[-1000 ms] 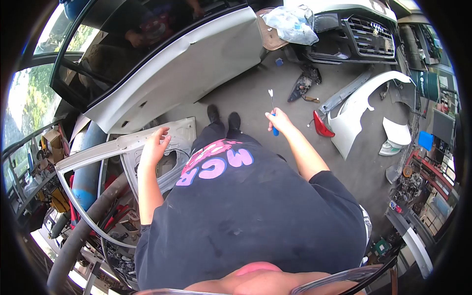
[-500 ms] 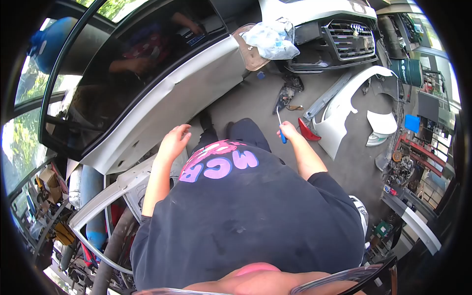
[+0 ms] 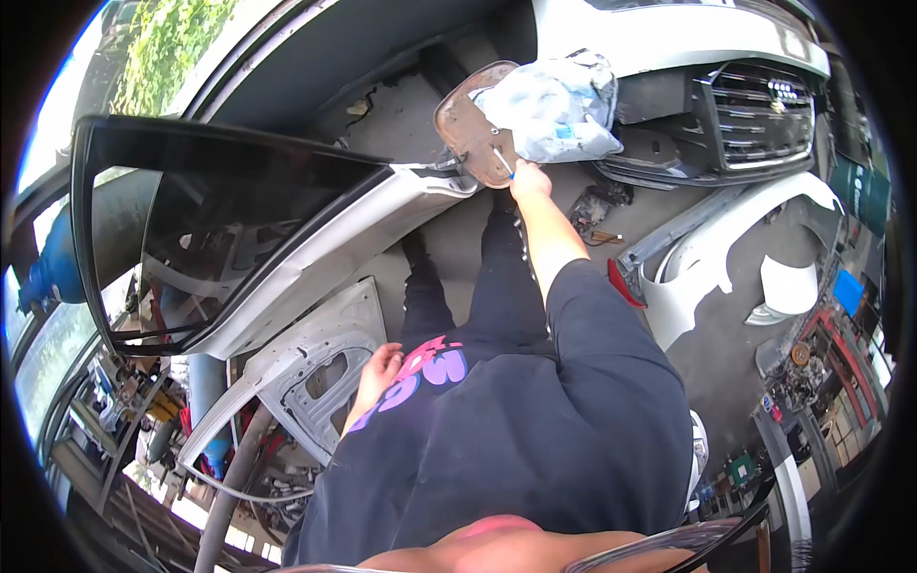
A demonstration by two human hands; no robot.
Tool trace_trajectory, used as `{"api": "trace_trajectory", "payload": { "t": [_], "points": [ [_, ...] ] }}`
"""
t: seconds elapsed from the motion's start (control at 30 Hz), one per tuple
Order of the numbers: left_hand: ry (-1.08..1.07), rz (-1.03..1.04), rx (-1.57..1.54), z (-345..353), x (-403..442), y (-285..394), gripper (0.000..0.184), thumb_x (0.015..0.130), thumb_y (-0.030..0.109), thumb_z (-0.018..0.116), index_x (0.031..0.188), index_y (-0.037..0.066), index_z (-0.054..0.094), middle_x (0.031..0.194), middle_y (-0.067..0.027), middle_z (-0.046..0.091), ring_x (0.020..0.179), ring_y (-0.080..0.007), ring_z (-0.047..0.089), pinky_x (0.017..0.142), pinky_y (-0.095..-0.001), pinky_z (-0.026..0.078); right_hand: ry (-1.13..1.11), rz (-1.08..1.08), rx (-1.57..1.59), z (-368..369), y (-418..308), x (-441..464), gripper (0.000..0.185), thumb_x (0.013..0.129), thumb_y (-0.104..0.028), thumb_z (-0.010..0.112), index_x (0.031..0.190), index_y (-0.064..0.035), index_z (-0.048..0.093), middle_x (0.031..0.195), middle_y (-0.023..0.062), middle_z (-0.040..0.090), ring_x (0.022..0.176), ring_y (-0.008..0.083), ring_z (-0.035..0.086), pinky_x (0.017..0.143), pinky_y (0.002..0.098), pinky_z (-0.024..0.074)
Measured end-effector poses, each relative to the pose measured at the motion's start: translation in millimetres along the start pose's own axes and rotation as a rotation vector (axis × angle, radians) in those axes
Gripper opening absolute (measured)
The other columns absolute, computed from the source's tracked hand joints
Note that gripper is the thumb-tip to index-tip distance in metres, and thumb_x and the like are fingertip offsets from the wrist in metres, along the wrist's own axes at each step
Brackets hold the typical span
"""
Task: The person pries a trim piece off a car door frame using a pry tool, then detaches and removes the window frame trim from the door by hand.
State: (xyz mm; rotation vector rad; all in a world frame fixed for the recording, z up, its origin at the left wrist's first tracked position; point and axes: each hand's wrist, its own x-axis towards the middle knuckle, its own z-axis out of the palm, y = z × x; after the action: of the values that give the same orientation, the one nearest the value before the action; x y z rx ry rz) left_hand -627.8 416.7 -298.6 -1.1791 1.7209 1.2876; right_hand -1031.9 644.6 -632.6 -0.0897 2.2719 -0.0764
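Observation:
My right hand is closed round the blue handle of a screwdriver, its shaft pointing up and left over a brown board. A crumpled clear plastic bag lies partly on that board, just beyond my hand. My left hand is low by my shirt, near the bare door frame, fingers loosely curled with a little space between them and nothing seen in them. To the left stands the white car door with its dark window, opened away from the car body.
A front bumper with a grille is at the upper right. Below it lie a white fender, a red lamp and dark broken parts on the floor. A grey pipe runs at lower left.
My right hand has reached forward with the screwdriver to the brown board. My left hand has dropped towards my shirt. The car door now stands away from the body, showing the opening behind it.

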Motion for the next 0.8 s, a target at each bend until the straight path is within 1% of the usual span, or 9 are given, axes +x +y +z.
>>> {"api": "trace_trajectory", "payload": {
  "t": [0.07,0.33,0.47,0.53,0.57,0.63,0.67,0.73,0.8],
  "points": [
    [-0.087,-0.068,-0.057,24,2,-3,0.032,0.109,0.017,0.061,0.136,0.000,0.064,0.111,-0.0123,0.076,0.101,-0.0183,0.073,0.091,-0.0316,0.057,-0.049,0.014,-0.021,-7,-13,40,0.042,0.097,-0.030,0.073,0.134,-0.0118,0.063,0.127,0.0169,0.073,0.118,0.0356,0.074,0.096,0.0481,0.0609],
    [-0.010,-0.187,-0.080,65,-12,50,0.034,0.109,0.017,0.063,0.137,-0.001,0.063,0.111,-0.0124,0.076,0.101,-0.0190,0.072,0.093,-0.0316,0.056,0.088,-0.012,-0.019,-19,-19,69,0.041,0.098,-0.037,0.073,0.131,-0.0145,0.064,0.120,0.0152,0.073,0.113,0.0344,0.075,0.096,0.0471,0.0609],
    [-0.028,-0.155,-0.112,75,-8,44,0.035,0.108,0.018,0.064,0.138,-0.001,0.063,0.114,-0.0150,0.076,0.105,-0.0216,0.073,0.095,-0.0335,0.056,0.007,-0.048,0.090,-29,-7,77,0.043,0.097,-0.040,0.072,0.131,-0.0132,0.066,0.122,0.0190,0.073,0.116,0.0374,0.073,0.101,0.0509,0.0579],
    [-0.014,-0.096,-0.078,73,-4,47,0.036,0.108,0.018,0.064,0.138,-0.001,0.063,0.115,-0.0161,0.076,0.107,-0.0228,0.074,0.096,-0.0342,0.056,-0.134,-0.017,0.068,-45,0,72,0.053,0.096,-0.041,0.070,0.140,-0.0144,0.061,0.131,0.0191,0.071,0.123,0.0372,0.070,0.104,0.0510,0.0564],
    [-0.015,-0.047,-0.050,68,-3,47,0.036,0.108,0.018,0.064,0.138,-0.001,0.063,0.118,-0.0171,0.076,0.110,-0.0245,0.074,0.099,-0.0351,0.057,-0.207,-0.028,0.051,-55,-6,70,0.058,0.095,-0.041,0.069,0.145,-0.0150,0.059,0.136,0.0192,0.070,0.126,0.0370,0.069,0.105,0.0511,0.0557],
    [-0.007,0.005,-0.143,49,-1,57,0.036,0.107,0.018,0.064,0.139,-0.001,0.064,0.124,-0.0152,0.075,0.116,-0.0230,0.071,0.104,-0.0369,0.055,-0.270,-0.058,0.054,-44,-7,85,0.060,0.090,-0.048,0.069,0.137,-0.0101,0.069,0.136,0.0216,0.071,0.129,0.0362,0.068,0.111,0.0482,0.0521],
    [-0.009,0.003,-0.196,32,1,62,0.036,0.107,0.018,0.064,0.139,0.000,0.064,0.127,-0.0143,0.074,0.119,-0.0224,0.070,0.105,-0.0377,0.054,-0.257,-0.208,0.032,-44,-11,88,0.062,0.092,-0.054,0.069,0.133,-0.0078,0.072,0.130,0.0222,0.074,0.126,0.0356,0.070,0.113,0.0468,0.0505],
    [0.183,0.077,-0.214,-21,5,68,0.034,0.108,0.019,0.062,0.137,0.002,0.066,0.128,-0.0111,0.074,0.122,-0.0215,0.068,0.108,-0.0382,0.052,-0.384,-0.412,0.080,-87,-43,80,0.067,0.094,-0.061,0.069,0.135,-0.0080,0.071,0.121,0.0196,0.078,0.115,0.0317,0.074,0.104,0.0433,0.0539],
    [0.453,0.169,-0.306,-89,6,76,0.036,0.110,0.026,0.061,0.137,0.003,0.066,0.129,-0.0080,0.073,0.119,-0.0179,0.067,0.104,-0.0357,0.052,-0.420,-0.441,0.385,-155,-104,33,0.067,0.098,-0.064,0.066,0.136,-0.0091,0.070,0.120,0.0117,0.078,0.107,0.0230,0.074,0.096,0.0387,0.0541]
  ]
}}
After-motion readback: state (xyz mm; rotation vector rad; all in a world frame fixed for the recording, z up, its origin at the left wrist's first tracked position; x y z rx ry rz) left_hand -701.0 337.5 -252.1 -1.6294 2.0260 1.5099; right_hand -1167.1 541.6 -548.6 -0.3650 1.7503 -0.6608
